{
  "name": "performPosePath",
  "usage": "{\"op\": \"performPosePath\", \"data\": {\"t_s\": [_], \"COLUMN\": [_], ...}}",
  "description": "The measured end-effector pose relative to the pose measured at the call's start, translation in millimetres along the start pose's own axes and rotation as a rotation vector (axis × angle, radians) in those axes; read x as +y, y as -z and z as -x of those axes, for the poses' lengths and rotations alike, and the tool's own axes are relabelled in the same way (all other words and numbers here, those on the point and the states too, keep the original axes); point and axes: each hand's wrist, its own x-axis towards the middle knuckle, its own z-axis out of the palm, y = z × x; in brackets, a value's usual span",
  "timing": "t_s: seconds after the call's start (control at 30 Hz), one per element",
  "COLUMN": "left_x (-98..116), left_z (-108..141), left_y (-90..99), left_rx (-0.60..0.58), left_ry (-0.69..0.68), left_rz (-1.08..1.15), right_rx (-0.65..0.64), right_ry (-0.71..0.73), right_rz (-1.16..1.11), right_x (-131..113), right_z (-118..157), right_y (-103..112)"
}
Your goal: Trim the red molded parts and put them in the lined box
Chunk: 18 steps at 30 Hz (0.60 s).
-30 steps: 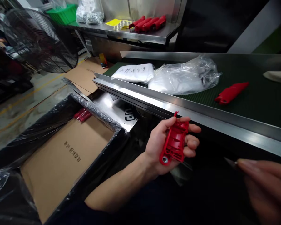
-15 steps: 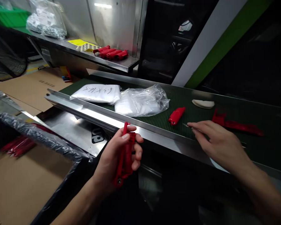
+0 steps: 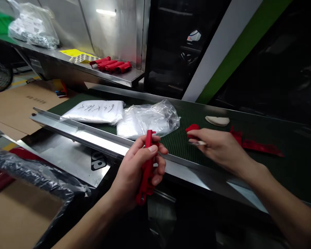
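Note:
My left hand (image 3: pixel 142 166) is closed around a long red plastic part (image 3: pixel 148 169), held upright in front of the belt's metal rail. Over the green belt, my right hand (image 3: pixel 217 143) has its thumb and fingers on a small red plastic piece (image 3: pixel 193 129). A thin pale object (image 3: pixel 198 143), too small to identify, also sticks out from the right fingers. Beyond the right hand, a flat red plastic part (image 3: pixel 261 145) lies on the belt, with an off-white half-round pad (image 3: pixel 217 120) behind it.
A white packet with handwriting (image 3: pixel 93 111) and a clear plastic bag (image 3: pixel 147 119) lie on the green belt (image 3: pixel 181 152). Several red parts (image 3: pixel 111 65) rest on the metal shelf (image 3: pixel 114 79). At lower left stands a box with a plastic-wrapped edge (image 3: pixel 41 176).
My right hand has moved left and closed on the small red piece that lay on the belt. My left hand still holds its red part, now turned more upright. The view has shifted right.

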Motion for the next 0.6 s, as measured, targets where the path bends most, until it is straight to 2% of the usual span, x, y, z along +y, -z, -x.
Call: {"op": "performPosePath", "data": {"t_s": [0.1, 0.27, 0.43, 0.6], "left_x": [-4, -5, -7, -9], "left_z": [3, -5, -16, -18], "left_y": [6.4, 3.6, -8.1, -14.1], "left_rx": [0.009, 0.007, -0.059, -0.070], "left_ry": [0.020, 0.016, 0.028, 0.047], "left_rz": [0.013, 0.009, 0.009, 0.001], "right_rx": [0.250, 0.468, 0.560, 0.617], "right_ry": [-0.087, -0.260, -0.477, -0.492], "right_rz": [0.001, -0.103, -0.271, -0.236], "right_x": [-6, -32, -48, -49], "right_z": [14, 41, 57, 66], "right_y": [16, 24, 16, 12]}}
